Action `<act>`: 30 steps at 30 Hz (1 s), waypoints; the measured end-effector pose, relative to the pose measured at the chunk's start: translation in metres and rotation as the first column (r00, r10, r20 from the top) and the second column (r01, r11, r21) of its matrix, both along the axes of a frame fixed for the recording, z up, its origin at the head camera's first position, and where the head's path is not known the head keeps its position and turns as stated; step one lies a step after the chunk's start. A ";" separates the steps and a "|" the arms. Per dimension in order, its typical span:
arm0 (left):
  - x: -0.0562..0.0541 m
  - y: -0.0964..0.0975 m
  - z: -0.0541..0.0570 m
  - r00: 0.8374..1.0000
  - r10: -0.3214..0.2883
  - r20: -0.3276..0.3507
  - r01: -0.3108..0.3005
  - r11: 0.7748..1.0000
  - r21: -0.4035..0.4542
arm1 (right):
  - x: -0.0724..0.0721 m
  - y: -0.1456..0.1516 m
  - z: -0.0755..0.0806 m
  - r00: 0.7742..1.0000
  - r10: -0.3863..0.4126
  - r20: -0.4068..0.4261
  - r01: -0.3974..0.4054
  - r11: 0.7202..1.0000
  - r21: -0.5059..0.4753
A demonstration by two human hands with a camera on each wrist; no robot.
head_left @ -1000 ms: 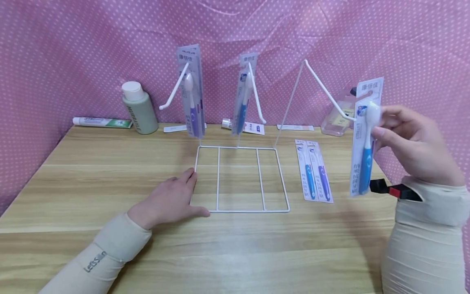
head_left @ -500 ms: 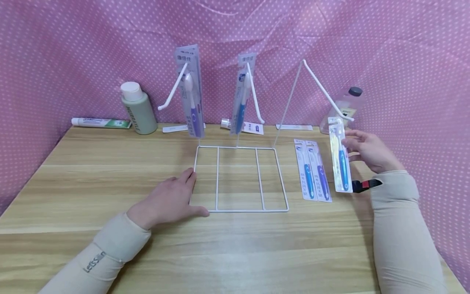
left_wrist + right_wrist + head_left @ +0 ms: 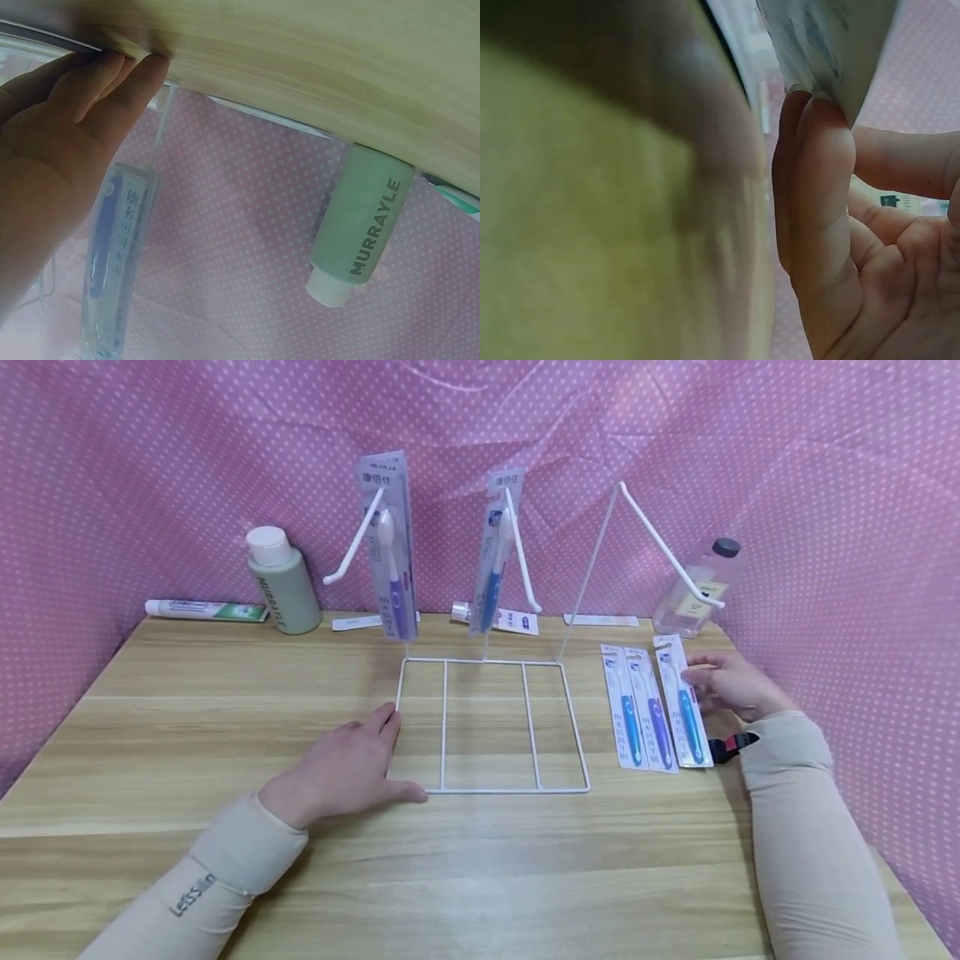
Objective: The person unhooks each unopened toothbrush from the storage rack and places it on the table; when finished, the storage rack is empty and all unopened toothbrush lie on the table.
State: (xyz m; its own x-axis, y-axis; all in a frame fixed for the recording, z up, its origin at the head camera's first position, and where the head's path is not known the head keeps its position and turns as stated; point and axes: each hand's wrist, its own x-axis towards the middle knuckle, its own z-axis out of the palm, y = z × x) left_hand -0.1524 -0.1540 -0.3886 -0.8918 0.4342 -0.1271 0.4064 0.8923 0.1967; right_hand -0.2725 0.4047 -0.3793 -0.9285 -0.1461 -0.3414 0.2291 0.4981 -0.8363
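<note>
My right hand (image 3: 731,683) pinches the right edge of a packaged blue toothbrush (image 3: 686,710), tilted low over the table beside two more packs. In the right wrist view, the fingertips grip the edge of its card (image 3: 829,52). Those two neighbours are a blue packaged toothbrush (image 3: 627,710) and a purple one (image 3: 654,714), lying side by side. With extended fingers, my left hand (image 3: 337,768) rests at the front left corner of a white wire rack (image 3: 491,791). Packaged toothbrushes hang on the rack's left hook (image 3: 393,552) and middle hook (image 3: 495,560); its right hook (image 3: 667,543) is bare.
Along the back stand a green bottle (image 3: 285,585) and a clear bottle with a dark cap (image 3: 693,589). Toothpaste tubes lie at the back left (image 3: 210,610) and behind the rack (image 3: 517,621). A pink dotted curtain (image 3: 187,460) encloses the wooden table (image 3: 450,877).
My right hand has brought the packaged blue toothbrush down and left, from near the right hook to beside the other two packs. The left hand has stayed on the rack.
</note>
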 end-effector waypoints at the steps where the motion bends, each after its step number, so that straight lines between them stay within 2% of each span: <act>1: 0.000 0.000 0.000 1.000 0.000 0.000 0.000 1.000 0.000 | 0.000 0.000 -0.001 1.000 0.005 0.005 -0.005 1.000 -0.009; 5: 0.001 0.000 0.001 1.000 0.003 0.000 -0.003 1.000 0.000 | -0.003 -0.001 -0.005 1.000 0.006 0.028 -0.006 1.000 -0.009; 15: 0.001 0.000 -0.001 1.000 0.002 -0.003 -0.002 1.000 0.006 | -0.002 -0.003 -0.005 0.998 -0.015 0.067 0.009 0.996 0.085; 25: 0.001 -0.001 -0.001 1.000 -0.009 -0.006 0.009 1.000 0.007 | 0.001 -0.003 -0.001 0.998 0.041 0.038 -0.049 0.973 0.226; 30: 0.001 -0.001 0.000 1.000 -0.017 -0.012 0.017 1.000 0.007 | 0.003 -0.002 0.005 0.998 0.052 0.029 -0.058 0.963 0.263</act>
State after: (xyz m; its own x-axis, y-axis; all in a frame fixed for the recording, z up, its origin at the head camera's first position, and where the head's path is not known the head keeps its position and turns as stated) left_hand -0.1514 -0.1545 -0.3888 -0.8859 0.4499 -0.1131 0.4236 0.8840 0.1977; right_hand -0.2692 0.4025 -0.3746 -0.9135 -0.0991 -0.3945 0.2115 0.7127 -0.6689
